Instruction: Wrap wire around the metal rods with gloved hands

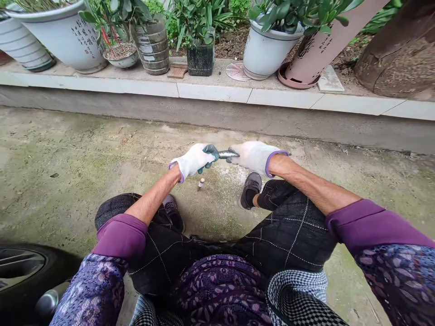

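Note:
Both my hands wear white gloves with purple cuffs. A small silvery fish (227, 154) is stretched between them, above the concrete ground. My left hand (194, 159) is closed on its left end, the glove's green fingertips wrapped round it. My right hand (252, 156) is closed on its right end. Below the fish, a tiny whitish object (201, 182) lies on the ground between my shoes. I sit low with my knees spread.
A raised tiled ledge (210, 93) runs across the back with several plant pots, among them a white pot (265, 52) and a dark square pot (200, 59). A dark basin (20, 271) sits at my lower left. Mossy concrete (68, 158) lies around.

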Action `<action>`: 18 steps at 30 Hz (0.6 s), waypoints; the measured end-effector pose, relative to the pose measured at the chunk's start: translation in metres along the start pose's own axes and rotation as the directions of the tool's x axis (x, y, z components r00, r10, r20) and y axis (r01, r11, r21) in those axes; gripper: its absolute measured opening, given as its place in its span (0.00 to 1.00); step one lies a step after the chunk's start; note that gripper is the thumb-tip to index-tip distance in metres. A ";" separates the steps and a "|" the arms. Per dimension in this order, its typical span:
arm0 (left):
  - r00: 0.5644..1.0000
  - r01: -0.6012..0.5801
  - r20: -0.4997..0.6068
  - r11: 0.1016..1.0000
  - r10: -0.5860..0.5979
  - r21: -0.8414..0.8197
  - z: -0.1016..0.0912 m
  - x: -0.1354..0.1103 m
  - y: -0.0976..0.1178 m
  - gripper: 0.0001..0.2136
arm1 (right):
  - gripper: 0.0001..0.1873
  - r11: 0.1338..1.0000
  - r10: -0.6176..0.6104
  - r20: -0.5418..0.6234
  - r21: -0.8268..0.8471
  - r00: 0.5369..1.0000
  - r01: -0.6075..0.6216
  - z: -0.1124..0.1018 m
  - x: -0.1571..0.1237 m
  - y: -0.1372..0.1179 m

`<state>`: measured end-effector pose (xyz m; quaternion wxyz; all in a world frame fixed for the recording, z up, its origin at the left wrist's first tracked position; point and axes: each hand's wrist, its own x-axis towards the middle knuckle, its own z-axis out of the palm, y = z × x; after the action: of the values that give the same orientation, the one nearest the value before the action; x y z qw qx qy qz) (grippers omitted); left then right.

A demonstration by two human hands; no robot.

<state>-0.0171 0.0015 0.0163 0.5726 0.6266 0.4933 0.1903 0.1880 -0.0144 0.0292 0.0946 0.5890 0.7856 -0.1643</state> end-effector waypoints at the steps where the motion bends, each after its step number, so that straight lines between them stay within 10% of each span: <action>1: 1.000 0.004 -0.011 0.998 -0.005 -0.061 0.001 0.000 0.002 0.02 | 0.15 1.000 0.003 -0.043 0.009 0.999 -0.003 -0.003 0.000 0.003; 10: 0.999 0.001 0.037 0.877 0.019 -0.481 0.003 0.004 0.007 0.03 | 0.12 0.928 0.119 -0.267 0.372 0.956 -0.011 -0.021 -0.001 0.000; 14: 0.997 -0.076 -0.031 0.871 0.070 -0.486 -0.001 -0.005 0.018 0.11 | 0.11 0.527 0.057 -0.017 0.850 0.998 -0.016 -0.029 -0.014 -0.008; 18: 0.983 -0.120 0.063 0.872 0.170 -0.474 -0.009 -0.018 0.028 0.22 | 0.14 0.207 -0.242 0.168 0.971 0.955 -0.119 -0.030 -0.024 -0.009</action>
<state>-0.0215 -0.0051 0.0497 0.7155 0.5140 0.3543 0.3136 0.1871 -0.0267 0.0668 -0.1917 0.4538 0.5068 -0.7075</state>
